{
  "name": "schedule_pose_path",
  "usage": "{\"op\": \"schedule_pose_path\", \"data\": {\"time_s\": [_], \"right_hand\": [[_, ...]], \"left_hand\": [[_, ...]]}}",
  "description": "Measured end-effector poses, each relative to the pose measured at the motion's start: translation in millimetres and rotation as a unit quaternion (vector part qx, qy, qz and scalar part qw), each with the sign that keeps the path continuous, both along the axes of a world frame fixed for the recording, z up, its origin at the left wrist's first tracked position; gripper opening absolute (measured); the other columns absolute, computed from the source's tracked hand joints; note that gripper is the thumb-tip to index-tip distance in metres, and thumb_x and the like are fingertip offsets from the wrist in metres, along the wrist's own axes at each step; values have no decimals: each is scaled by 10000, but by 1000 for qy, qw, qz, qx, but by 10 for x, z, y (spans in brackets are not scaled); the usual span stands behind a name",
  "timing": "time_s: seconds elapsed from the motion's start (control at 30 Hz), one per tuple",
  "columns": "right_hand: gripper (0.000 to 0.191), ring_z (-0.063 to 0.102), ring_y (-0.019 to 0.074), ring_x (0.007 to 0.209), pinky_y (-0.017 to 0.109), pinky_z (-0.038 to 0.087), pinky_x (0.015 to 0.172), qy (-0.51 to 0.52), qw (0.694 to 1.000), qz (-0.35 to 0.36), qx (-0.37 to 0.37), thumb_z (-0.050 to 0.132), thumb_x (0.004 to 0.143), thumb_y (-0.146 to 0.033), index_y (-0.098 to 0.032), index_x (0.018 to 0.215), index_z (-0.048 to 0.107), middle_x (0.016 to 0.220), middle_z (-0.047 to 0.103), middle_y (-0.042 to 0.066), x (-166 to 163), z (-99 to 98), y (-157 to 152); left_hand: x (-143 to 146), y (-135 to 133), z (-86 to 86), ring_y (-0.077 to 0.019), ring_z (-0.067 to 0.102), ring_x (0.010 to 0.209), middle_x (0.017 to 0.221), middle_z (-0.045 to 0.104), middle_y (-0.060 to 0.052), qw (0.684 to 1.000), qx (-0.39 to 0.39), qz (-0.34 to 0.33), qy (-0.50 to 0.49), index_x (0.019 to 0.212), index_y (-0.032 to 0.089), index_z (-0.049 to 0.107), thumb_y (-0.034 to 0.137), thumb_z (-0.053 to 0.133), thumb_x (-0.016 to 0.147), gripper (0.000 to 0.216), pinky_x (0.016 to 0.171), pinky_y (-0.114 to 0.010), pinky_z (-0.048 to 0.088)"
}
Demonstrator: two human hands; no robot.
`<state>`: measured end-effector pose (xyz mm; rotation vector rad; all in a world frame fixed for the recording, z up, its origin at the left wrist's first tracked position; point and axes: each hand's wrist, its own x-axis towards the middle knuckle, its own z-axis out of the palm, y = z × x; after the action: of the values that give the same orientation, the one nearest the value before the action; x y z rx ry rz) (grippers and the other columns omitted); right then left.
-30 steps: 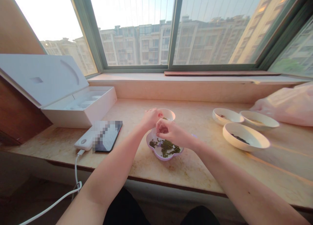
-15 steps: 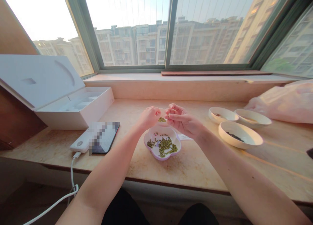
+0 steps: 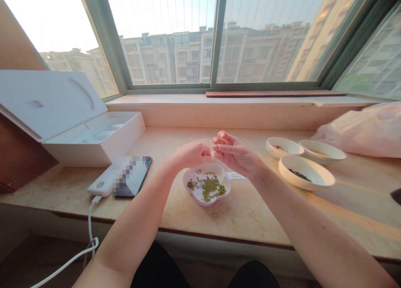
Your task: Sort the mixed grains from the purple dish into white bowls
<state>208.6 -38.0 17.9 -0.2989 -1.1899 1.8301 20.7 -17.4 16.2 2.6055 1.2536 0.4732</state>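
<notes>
A lilac flower-shaped dish [image 3: 207,198] holding several green beans [image 3: 210,185] sits on the stone sill in front of me. Both hands hover just above its far edge. My left hand [image 3: 191,153] is curled with fingertips pinched together near the right one. My right hand [image 3: 234,155] has its fingers bent, thumb and forefinger pinching something tiny, perhaps a bean. A small white bowl behind the hands is almost wholly hidden by them.
Three white bowls [image 3: 305,172] stand to the right, with a pink plastic bag [image 3: 363,131] beyond. At left lie an open white box [image 3: 94,139], a phone [image 3: 131,177] and a white power bank [image 3: 102,183] with cable. The sill's front edge runs close to me.
My right hand rose from the lilac dish to above its far edge. My left hand moved right toward it, now covering the small bowl. The view shifted slightly.
</notes>
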Motion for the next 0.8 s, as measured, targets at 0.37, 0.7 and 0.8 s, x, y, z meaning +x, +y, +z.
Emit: {"op": "schedule_pose_path", "data": {"time_s": [0.37, 0.7, 0.8], "right_hand": [[353, 682, 162, 817, 313, 578, 759, -162, 962, -213, 63, 940, 663, -301, -237, 809, 626, 896, 718, -12, -76, -203, 135], [163, 709, 216, 913, 380, 547, 880, -431, 746, -384, 332, 569, 883, -110, -220, 869, 690, 965, 771, 57, -203, -436, 440], [221, 719, 232, 975, 386, 533, 909, -460, 717, -386, 353, 547, 899, -71, -212, 937, 713, 1052, 786, 78, -195, -442, 458]], "left_hand": [[52, -99, 15, -153, 638, 759, 801, 706, 14, 952, -271, -133, 55, 924, 222, 777, 294, 788, 773, 167, 682, -248, 445], [146, -184, -133, -205, 580, 745, 826, 648, -8, 963, -214, -86, 142, 939, 210, 708, 316, 897, 627, 379, 657, -320, 438], [153, -181, -142, -190, 553, 711, 773, 644, -8, 964, -220, -92, 121, 814, 208, 709, 268, 894, 637, 263, 689, -334, 455]]}}
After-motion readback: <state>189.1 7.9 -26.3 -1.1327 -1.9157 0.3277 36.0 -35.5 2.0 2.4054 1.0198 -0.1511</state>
